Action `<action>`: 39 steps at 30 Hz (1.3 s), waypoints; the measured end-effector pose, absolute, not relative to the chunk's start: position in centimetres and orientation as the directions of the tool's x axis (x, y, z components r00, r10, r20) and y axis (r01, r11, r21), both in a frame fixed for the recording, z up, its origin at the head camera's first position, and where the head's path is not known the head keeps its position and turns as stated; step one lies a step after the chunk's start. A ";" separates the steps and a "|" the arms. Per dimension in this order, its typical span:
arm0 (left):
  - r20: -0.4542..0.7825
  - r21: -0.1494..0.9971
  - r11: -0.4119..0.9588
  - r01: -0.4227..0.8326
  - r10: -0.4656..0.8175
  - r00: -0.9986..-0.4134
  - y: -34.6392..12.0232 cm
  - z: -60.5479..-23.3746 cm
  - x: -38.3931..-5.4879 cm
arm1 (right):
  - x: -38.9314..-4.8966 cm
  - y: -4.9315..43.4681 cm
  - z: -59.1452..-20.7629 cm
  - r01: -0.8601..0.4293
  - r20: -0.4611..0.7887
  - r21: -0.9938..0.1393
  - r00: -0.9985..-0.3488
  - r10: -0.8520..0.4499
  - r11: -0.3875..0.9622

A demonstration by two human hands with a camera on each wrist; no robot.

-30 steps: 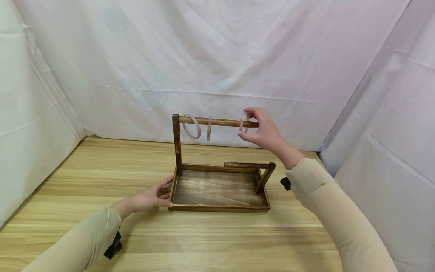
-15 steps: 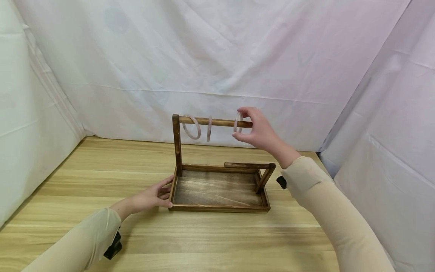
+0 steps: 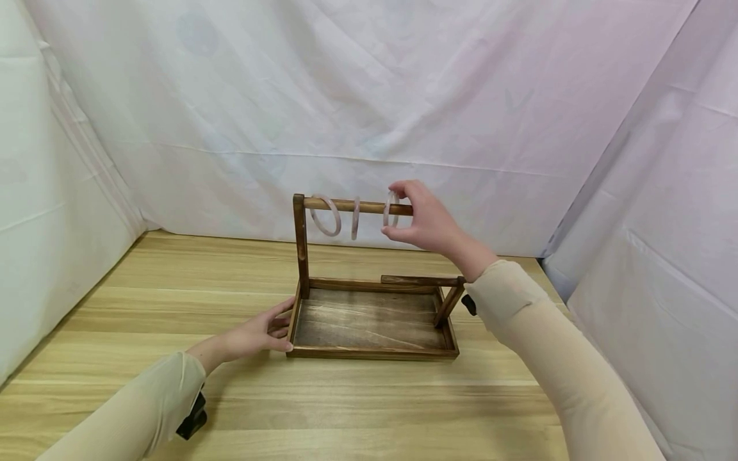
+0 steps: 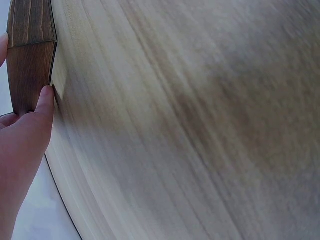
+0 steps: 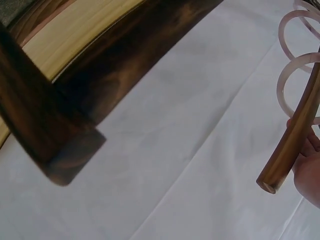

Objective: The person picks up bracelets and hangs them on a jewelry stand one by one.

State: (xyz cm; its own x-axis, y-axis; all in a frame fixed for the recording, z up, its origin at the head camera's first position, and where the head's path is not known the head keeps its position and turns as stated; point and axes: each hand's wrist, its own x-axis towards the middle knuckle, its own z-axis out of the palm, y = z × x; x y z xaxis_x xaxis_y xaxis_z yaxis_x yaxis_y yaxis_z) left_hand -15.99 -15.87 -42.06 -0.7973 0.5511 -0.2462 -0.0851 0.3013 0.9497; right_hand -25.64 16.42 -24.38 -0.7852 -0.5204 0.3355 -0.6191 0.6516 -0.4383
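Note:
A dark brown wooden stand (image 3: 375, 353) has a shallow tray base, a tall post with a long upper rod (image 3: 371, 207), and a short post with a lower rod (image 3: 419, 280). Two pale pink bangles hang on the upper rod: a left bangle (image 3: 337, 221) turned at an angle and a middle bangle (image 3: 355, 227) seen edge-on. My right hand (image 3: 429, 221) pinches a third bangle (image 3: 386, 212) between thumb and fingers, with the rod passing through it. My left hand (image 3: 254, 336) rests its extended fingers and thumb against the tray's left end.
The stand is on a light wood-grain table (image 3: 323, 410). White cloth (image 3: 369, 115) hangs behind and at both sides. The lower rod's free end points left, below my right hand.
My right hand has slid the third bangle leftward along the upper rod, nearer the other two. The left hand and the stand keep their places.

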 end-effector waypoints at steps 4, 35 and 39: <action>-0.241 0.951 0.298 -0.082 0.550 -0.799 -15.8 -42.1 -16.0 | -25.6 16.0 -24.4 -0.629 0.316 -0.398 -0.777 -0.544 0.668; -0.247 0.946 0.314 -0.076 0.551 -0.797 -15.6 -41.8 -16.4 | -25.7 15.4 -24.2 -0.670 0.273 -0.120 -0.732 -0.624 0.733; -0.209 0.930 0.367 -0.009 0.509 -0.835 -15.7 -41.3 -16.7 | -25.5 16.0 -24.3 -0.648 0.312 -0.094 -0.740 -0.596 0.756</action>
